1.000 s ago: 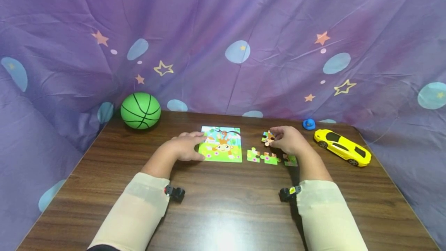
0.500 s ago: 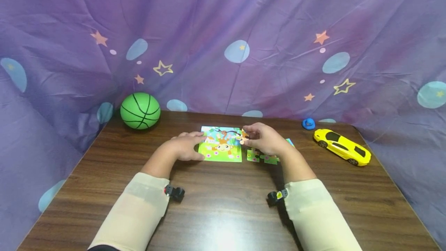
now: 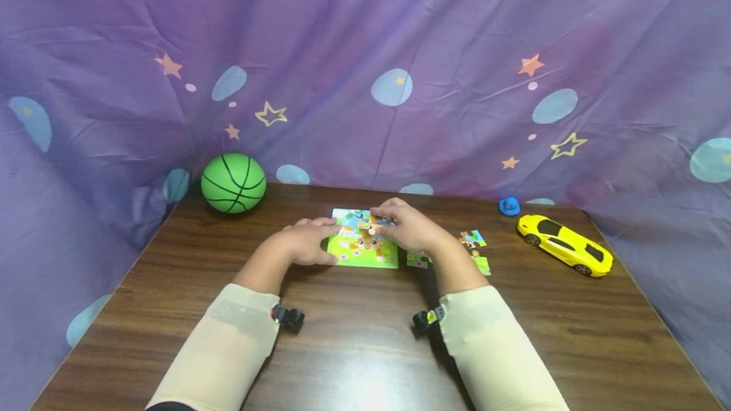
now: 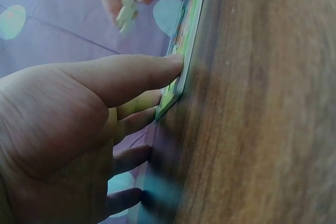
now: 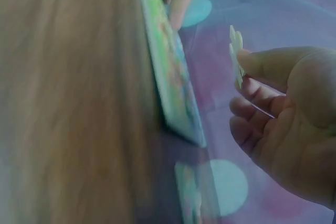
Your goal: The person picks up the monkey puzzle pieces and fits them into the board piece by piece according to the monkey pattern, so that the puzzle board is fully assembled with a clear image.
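Observation:
A square puzzle board with a monkey picture lies flat on the table. My left hand rests at its left edge, thumb and fingers spread; in the left wrist view the thumb of the left hand touches the board's rim. Above the board's upper right part, my right hand pinches a puzzle piece. The right wrist view shows this piece held upright between thumb and fingers of the right hand, apart from the board.
Loose pieces lie right of the board, one close to it and others beyond the right forearm, which partly hides them. A green ball stands at the back left. A blue toy hat and a yellow toy car are at the right.
My right hand has moved left with the pinched piece, from among the loose pieces to over the board. The left hand has stayed at the board's left edge.

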The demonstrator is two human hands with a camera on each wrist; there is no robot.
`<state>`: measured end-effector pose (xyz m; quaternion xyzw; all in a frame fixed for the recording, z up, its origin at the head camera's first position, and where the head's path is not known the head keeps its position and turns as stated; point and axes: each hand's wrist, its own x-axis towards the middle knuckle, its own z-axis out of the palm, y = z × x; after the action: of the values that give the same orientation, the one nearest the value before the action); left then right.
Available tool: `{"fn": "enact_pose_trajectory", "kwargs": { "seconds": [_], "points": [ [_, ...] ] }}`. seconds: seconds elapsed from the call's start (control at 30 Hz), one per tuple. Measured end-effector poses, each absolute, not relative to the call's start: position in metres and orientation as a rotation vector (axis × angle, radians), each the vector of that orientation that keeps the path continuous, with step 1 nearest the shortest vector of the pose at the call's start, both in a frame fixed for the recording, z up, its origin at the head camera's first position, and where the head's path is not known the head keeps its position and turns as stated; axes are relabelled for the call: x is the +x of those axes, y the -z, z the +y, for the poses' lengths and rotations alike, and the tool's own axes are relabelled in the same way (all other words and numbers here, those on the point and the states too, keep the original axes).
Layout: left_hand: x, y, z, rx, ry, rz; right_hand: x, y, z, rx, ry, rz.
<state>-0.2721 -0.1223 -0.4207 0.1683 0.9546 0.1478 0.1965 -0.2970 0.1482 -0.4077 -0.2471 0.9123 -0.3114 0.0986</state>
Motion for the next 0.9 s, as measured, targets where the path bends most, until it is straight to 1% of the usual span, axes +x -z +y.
{"fn": "enact_pose_trajectory", "kwargs": {
  "seconds": [0.2, 0.47, 0.63, 0.9],
  "points": [
    [-0.275, 0.423, -0.119, 0.448, -0.39, 2.66, -0.302, 0.405, 0.138, -0.691, 0.927, 2.697],
    [-0.279, 0.429, -0.121, 0.427, -0.393, 2.662, -0.303, 0.425, 0.134, -0.711, 0.796, 2.688],
    [-0.278, 0.43, -0.121, 0.441, -0.393, 2.659, -0.302, 0.431, 0.131, -0.695, 0.715, 2.674],
    [-0.278, 0.428, -0.121, 0.45, -0.387, 2.656, -0.301, 0.429, 0.127, -0.697, 0.601, 2.69]
  ]
}}
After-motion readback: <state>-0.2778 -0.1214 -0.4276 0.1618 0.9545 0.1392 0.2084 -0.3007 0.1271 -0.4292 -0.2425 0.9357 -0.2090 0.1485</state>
